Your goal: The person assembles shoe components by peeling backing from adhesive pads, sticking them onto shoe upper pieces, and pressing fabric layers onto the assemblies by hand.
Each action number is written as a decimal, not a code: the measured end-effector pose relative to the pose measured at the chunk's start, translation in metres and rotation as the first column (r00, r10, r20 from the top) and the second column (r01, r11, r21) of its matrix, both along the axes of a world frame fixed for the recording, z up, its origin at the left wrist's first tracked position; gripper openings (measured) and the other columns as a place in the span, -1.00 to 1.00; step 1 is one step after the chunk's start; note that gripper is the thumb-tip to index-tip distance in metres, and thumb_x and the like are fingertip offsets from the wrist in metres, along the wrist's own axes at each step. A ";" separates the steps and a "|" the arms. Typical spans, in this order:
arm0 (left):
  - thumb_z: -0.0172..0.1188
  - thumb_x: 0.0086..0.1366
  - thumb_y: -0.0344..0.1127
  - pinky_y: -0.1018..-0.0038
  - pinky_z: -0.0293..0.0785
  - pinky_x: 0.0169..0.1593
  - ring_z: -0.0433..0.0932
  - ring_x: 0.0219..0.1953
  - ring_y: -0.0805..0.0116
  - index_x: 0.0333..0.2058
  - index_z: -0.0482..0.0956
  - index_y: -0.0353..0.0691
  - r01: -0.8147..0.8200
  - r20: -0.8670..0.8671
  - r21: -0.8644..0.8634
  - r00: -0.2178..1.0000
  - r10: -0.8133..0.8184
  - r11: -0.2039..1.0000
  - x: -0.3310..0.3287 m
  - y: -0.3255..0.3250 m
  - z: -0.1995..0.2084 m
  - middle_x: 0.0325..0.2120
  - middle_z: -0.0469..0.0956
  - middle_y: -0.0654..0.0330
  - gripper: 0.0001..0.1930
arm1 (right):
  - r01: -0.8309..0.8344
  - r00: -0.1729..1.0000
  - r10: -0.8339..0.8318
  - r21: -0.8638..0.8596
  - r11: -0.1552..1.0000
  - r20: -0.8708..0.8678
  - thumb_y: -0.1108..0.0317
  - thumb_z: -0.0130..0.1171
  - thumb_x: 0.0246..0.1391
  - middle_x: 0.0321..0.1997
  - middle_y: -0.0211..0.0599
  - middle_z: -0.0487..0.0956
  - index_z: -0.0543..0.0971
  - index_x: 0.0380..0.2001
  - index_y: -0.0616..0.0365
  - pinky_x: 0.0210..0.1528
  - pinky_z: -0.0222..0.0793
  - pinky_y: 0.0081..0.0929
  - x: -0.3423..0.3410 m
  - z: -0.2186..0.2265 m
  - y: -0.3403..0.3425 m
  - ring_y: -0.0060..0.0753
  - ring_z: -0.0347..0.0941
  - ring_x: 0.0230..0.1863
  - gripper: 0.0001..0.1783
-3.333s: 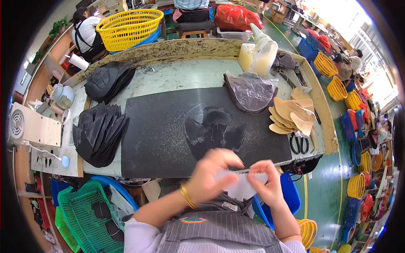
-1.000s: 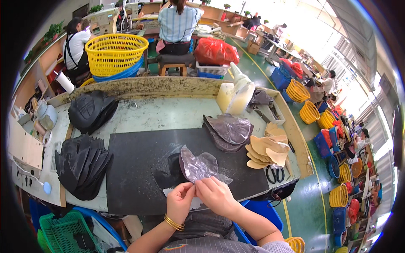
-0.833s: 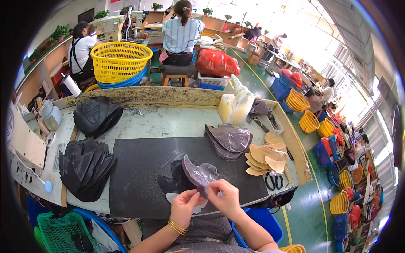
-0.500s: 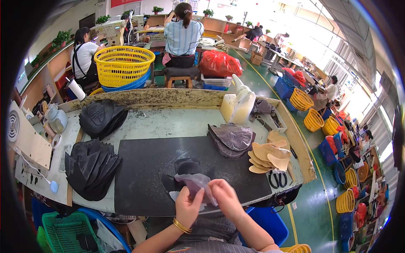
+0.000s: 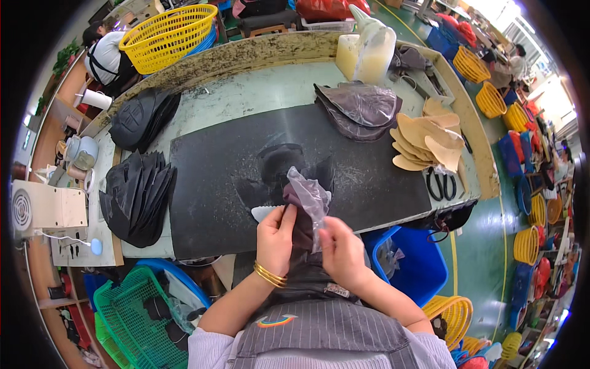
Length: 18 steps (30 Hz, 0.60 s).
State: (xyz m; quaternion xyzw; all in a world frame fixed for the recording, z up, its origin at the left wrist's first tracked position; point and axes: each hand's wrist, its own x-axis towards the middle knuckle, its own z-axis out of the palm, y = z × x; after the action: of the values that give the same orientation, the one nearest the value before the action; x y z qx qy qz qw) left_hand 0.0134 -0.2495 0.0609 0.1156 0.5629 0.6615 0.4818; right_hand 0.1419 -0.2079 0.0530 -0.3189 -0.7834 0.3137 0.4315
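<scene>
My left hand (image 5: 275,243) pinches a dark purple, cloth-like piece (image 5: 303,216) over the front of the black mat (image 5: 209,184). A clear plastic film (image 5: 310,190) hangs partly off that piece, and the fingers of my right hand (image 5: 342,253) are closed on the film's lower end. Beneath and beyond my hands, a black cut piece (image 5: 279,160) lies spread on the mat. A small white edge (image 5: 264,213) shows beside my left fingertips; what it belongs to is hidden.
Black cut pieces stand in piles (image 5: 138,197) at the left. Film-covered dark pieces (image 5: 362,107), tan insole-shaped pieces (image 5: 430,138), black-handled scissors (image 5: 440,184) and a jug of yellowish liquid (image 5: 369,52) are at the right. Below the table are a blue bin (image 5: 412,264) and green basket (image 5: 132,307).
The view has tilted down toward the table and my lap. My right hand has moved down, and the film now stands more apart from the dark purple piece.
</scene>
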 end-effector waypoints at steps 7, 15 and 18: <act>0.20 0.13 -0.45 0.44 0.45 -0.28 0.54 -0.34 0.22 -0.29 0.53 -0.30 0.284 -0.895 0.235 0.437 0.092 0.930 0.033 -0.011 0.002 -0.36 0.52 0.10 -0.85 | -0.123 0.864 -0.307 -0.759 0.640 -0.399 0.41 -0.11 0.23 -0.53 -0.49 0.36 0.33 -0.33 0.19 -0.51 0.14 -0.71 0.000 0.012 0.020 -0.75 0.20 -0.53 -0.91; -0.06 0.35 -0.26 0.58 0.41 -0.28 0.46 -0.37 0.58 -0.24 0.49 -0.28 0.064 0.106 0.148 0.991 -0.081 0.987 0.012 -0.008 -0.003 -0.35 0.54 0.29 -0.77 | -0.317 0.947 0.295 0.215 0.924 0.127 0.59 0.08 -0.07 -0.54 -0.26 0.49 0.46 -0.45 0.19 -0.60 0.31 -0.40 -0.005 -0.001 -0.020 -0.21 0.41 -0.62 -0.92; 0.06 0.31 -0.27 0.71 0.28 -0.40 0.37 -0.47 0.71 -0.44 0.55 -0.25 -0.025 -0.012 -0.016 1.000 0.025 1.000 -0.002 -0.014 -0.003 -0.52 0.49 0.41 -0.78 | 0.138 0.982 -0.159 0.183 0.973 0.101 0.55 0.09 0.03 -0.48 -0.28 0.46 0.43 -0.31 0.21 -0.58 0.29 -0.52 0.025 -0.014 -0.017 -0.46 0.38 -0.59 -0.87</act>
State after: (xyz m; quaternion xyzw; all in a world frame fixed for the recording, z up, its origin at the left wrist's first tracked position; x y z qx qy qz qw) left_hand 0.0111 -0.2635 0.0583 0.1083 0.5725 0.6623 0.4711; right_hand 0.1671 -0.2248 0.0394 -0.3550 -0.8054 0.1916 0.4343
